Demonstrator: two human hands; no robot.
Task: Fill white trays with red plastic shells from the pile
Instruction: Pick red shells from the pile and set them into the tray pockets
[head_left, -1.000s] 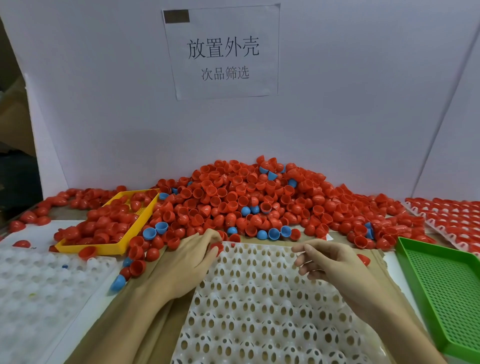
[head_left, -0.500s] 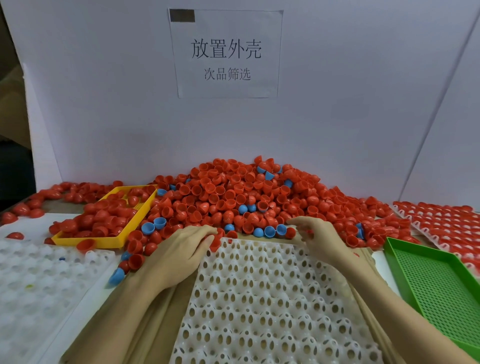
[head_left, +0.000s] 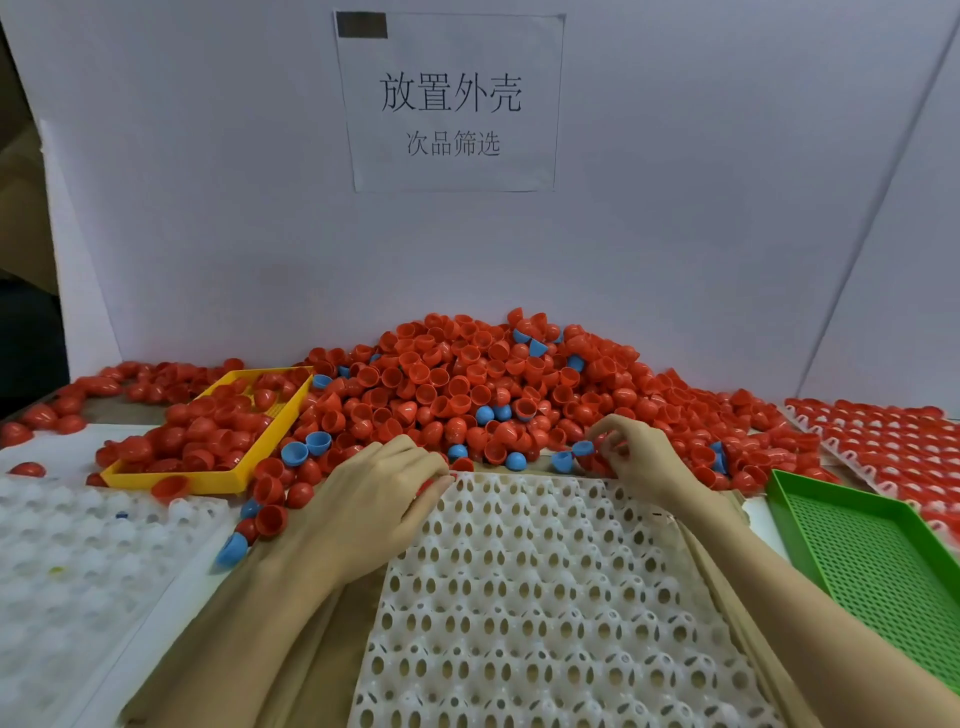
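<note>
A big pile of red shells, with a few blue ones mixed in, lies against the back wall. In front of it sits a white tray with round holes, none of them holding a shell. My left hand rests on the tray's far left corner, its fingers curled over a red shell that is mostly hidden. My right hand is at the pile's front edge beyond the tray's far right corner, fingertips pinching a red shell next to a blue shell.
A yellow tray holding red shells stands at the back left. Another white tray lies at the left. A green mesh tray is at the right, and behind it a white tray filled with red shells. A paper sign hangs on the wall.
My right hand moved from over the tray's far edge forward into the pile's front edge and closed its fingertips there. My left hand stayed at the tray's left corner.
</note>
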